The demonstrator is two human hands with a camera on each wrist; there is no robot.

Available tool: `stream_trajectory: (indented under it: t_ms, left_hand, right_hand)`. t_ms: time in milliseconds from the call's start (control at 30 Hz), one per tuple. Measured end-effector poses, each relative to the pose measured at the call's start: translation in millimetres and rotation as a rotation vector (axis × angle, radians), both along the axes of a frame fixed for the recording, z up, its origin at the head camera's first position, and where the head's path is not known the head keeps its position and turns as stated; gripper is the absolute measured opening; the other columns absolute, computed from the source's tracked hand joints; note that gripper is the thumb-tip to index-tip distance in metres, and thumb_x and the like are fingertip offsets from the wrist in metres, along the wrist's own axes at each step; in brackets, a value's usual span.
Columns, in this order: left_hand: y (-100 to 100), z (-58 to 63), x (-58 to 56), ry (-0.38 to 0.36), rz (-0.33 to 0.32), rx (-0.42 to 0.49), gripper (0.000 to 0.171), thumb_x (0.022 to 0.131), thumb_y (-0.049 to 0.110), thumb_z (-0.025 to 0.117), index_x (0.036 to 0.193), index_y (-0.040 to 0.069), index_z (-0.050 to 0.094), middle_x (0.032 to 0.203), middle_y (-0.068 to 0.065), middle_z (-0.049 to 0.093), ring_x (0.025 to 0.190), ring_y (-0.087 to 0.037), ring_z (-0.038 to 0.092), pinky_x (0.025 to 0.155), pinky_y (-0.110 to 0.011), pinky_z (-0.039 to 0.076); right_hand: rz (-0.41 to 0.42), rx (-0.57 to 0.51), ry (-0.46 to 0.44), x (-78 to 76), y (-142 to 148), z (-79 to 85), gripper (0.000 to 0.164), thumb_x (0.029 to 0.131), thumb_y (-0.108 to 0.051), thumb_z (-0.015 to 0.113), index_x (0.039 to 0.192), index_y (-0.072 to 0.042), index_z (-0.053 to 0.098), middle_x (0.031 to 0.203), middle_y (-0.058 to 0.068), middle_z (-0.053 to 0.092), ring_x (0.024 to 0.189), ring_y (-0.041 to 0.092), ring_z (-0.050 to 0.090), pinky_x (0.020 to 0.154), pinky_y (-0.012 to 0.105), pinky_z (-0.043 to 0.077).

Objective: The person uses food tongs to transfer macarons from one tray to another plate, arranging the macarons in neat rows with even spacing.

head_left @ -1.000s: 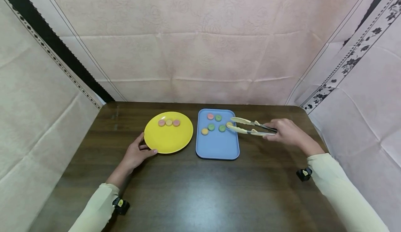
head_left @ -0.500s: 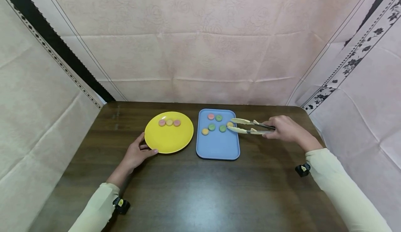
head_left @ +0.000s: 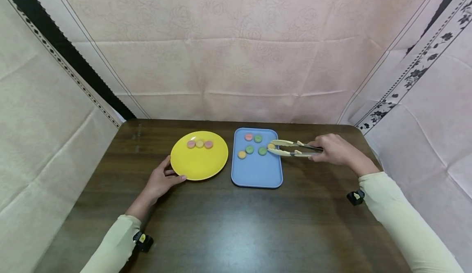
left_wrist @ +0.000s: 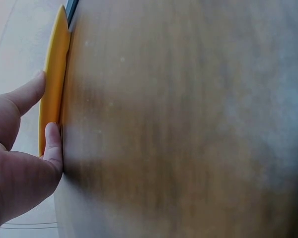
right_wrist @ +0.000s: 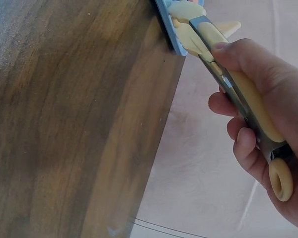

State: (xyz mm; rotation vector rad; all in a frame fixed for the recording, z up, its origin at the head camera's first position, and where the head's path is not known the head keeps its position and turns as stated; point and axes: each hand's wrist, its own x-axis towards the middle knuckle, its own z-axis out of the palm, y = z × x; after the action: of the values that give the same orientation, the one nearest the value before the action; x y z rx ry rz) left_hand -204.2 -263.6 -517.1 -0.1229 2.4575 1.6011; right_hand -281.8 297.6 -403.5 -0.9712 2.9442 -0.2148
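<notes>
A yellow plate bears two pink discs and one yellow disc in a row. My left hand holds its near left rim between spread thumb and fingers. To the right lies a blue tray with small pink, green and yellow discs. My right hand grips kitchen tongs with cream tips. Those tips lie over the tray's right rim, on either side of a yellow disc. Whether both tips touch that disc, I cannot tell.
The dark wooden table carries plate and tray near its far edge. Pale patterned cloth hangs behind and at both sides. A black wrist camera sits at the left cuff, another black camera at the right.
The right hand has shifted slightly left and away from the body, and the tongs' arms have drawn a little closer together around the yellow disc. The left hand and plate stay put.
</notes>
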Motion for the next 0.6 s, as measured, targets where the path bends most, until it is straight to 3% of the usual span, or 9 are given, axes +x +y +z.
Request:
stream_trajectory:
  t_ms: [333, 600]
  left_hand:
    - [-0.2, -0.7, -1.9, 0.006, 0.006, -0.014, 0.111, 0.09, 0.027, 0.082, 0.165, 0.006, 0.002, 0.165, -0.023, 0.022, 0.129, -0.04, 0.056, 0.093, -0.033, 0.056]
    - [0.1, -0.5, -1.1, 0.028, -0.002, 0.001, 0.108, 0.091, 0.023, 0.081, 0.165, 0.006, 0.004, 0.164, -0.023, 0.025, 0.131, -0.04, 0.055, 0.089, -0.028, 0.056]
  right_hand:
    - [-0.013, -0.063, 0.019, 2.6, 6.8, -12.8, 0.041, 0.085, -0.03, 0.082, 0.116, -0.004, 0.078, 0.096, 0.004, 0.073, 0.075, 0.014, 0.06, 0.068, 0.042, 0.051]
    - [-0.078, -0.133, 0.016, 10.2, 9.0, -28.1, 0.045, 0.086, -0.032, 0.083, 0.12, -0.003, 0.076, 0.095, 0.004, 0.073, 0.074, 0.014, 0.057, 0.068, 0.04, 0.048]
